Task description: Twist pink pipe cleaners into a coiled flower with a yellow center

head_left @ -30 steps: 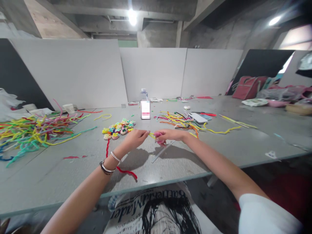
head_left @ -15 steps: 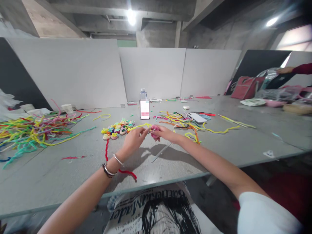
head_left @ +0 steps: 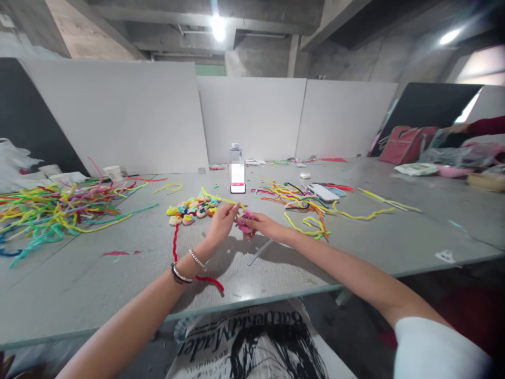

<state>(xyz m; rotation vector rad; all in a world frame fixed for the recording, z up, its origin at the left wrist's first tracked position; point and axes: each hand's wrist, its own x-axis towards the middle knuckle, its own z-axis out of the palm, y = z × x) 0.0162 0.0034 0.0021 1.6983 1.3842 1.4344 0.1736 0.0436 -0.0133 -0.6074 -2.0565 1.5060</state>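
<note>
My right hand (head_left: pixel 265 226) is closed around a pink fuzzy piece (head_left: pixel 245 227), seemingly of bent pipe cleaner, held above the table. Beside it, my left hand (head_left: pixel 221 225) pinches a yellow pipe cleaner (head_left: pixel 219 198), whose long end sticks out to the upper left. The fingertips of both hands almost meet, and how the yellow stem joins the pink piece is hidden. Just left of my hands lies a cluster of small multicoloured fuzzy flowers (head_left: pixel 188 212). A red pipe cleaner (head_left: pixel 175 245) runs from there under my left wrist.
A big heap of pipe cleaners (head_left: pixel 59 208) covers the table's left side. Behind my hands a lit phone (head_left: pixel 238 179) leans on a bottle (head_left: pixel 235 150). Loose stems and a white phone (head_left: pixel 322 192) lie to the right. A person's sleeve (head_left: pixel 487 126) shows near a red bag (head_left: pixel 408 145).
The yellow pipe cleaner's free end has swung up, now pointing to the upper left. The pink piece has turned and sits slightly lower. The view has shifted a little.
</note>
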